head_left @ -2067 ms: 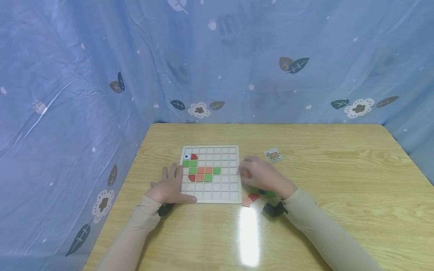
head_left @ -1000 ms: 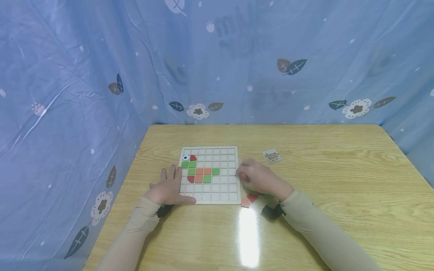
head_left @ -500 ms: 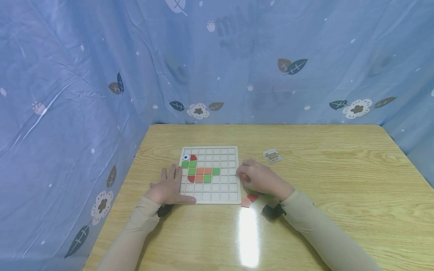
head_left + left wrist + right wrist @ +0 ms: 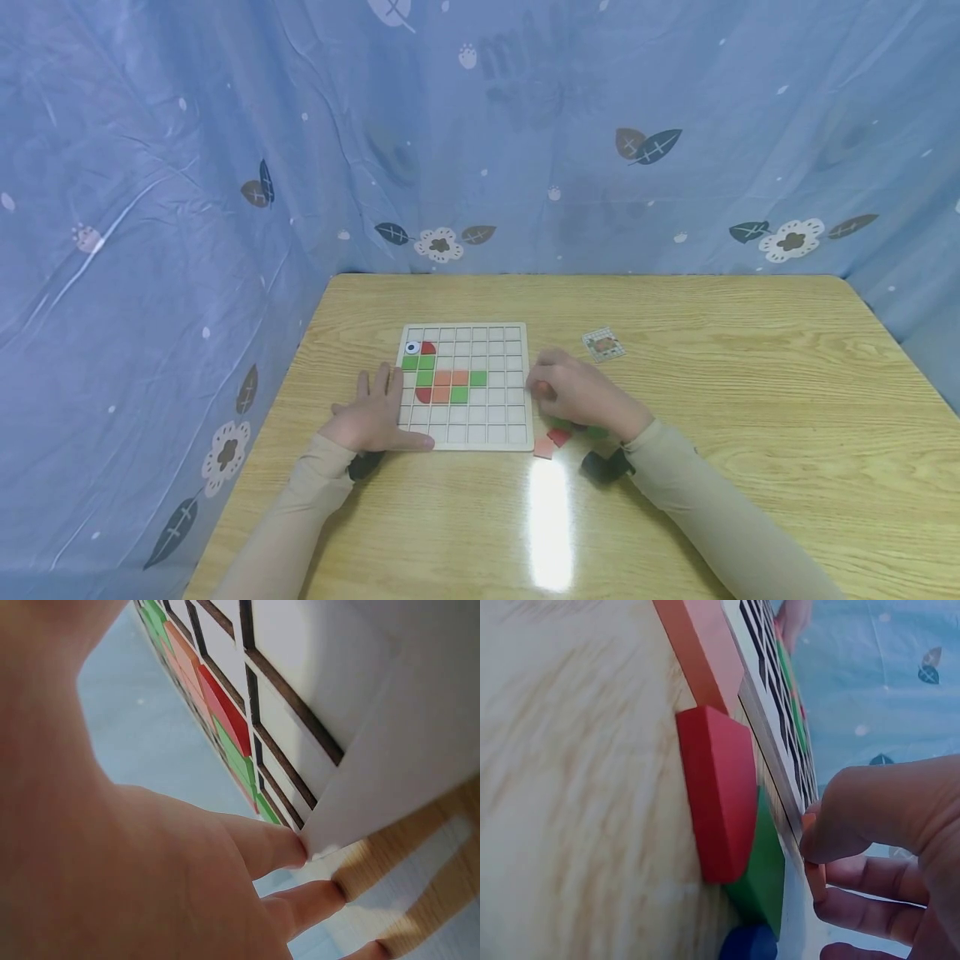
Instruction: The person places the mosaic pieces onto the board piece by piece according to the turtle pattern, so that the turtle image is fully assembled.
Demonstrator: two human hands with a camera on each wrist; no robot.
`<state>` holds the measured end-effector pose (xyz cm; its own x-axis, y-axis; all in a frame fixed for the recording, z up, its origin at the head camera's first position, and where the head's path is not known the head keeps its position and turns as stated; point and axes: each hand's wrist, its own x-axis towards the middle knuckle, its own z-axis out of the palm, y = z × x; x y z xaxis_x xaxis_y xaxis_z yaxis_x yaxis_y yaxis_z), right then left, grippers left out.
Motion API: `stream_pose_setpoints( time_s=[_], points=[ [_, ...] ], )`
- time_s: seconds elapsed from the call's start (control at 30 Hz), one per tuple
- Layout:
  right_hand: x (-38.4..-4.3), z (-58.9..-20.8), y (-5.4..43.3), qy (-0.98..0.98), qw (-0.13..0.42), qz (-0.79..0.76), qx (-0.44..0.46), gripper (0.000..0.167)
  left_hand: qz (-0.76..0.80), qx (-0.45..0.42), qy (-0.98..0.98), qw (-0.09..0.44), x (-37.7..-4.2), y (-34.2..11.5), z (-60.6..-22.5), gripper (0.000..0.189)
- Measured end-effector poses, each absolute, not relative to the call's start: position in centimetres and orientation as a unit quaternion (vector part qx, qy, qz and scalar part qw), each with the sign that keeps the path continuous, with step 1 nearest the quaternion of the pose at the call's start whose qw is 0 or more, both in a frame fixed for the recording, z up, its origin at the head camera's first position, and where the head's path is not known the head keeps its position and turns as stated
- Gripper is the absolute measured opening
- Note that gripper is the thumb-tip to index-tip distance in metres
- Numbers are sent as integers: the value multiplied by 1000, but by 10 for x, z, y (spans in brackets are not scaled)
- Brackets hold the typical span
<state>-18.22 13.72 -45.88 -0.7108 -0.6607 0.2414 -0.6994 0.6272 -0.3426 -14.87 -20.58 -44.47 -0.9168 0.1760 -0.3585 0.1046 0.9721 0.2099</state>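
Note:
My left hand [image 4: 369, 421] rests with spread fingers at the left edge of a white grid board [image 4: 495, 417], its thumb along the near edge. Green, orange and red tiles fill part of the grid, along with an eye tile [image 4: 412, 347] near the upper left. My right hand [image 4: 573, 387] is beside the board's right edge. In the right wrist view, its thumb and fingers pinch an orange tile [image 4: 817, 883]. Below that hand lie a loose red tile [image 4: 718, 795], a green tile [image 4: 763, 877] and a blue piece [image 4: 750, 945], partly cut off by the frame.
A loose orange tile [image 4: 543, 448] lies by the board's near right corner. Behind the right hand is a small picture card [image 4: 603, 343] with a printed grid. The wooden table [image 4: 750, 375] backs onto a blue patterned curtain [image 4: 555, 125].

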Motion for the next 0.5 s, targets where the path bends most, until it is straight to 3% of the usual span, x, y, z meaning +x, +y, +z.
stream_pose_setpoints(
  time_s=[0.5],
  points=[
    [-180,-455,120,-885,71,226,401,8,95,78,974,191,-149,-205,-445,139]
  ],
)
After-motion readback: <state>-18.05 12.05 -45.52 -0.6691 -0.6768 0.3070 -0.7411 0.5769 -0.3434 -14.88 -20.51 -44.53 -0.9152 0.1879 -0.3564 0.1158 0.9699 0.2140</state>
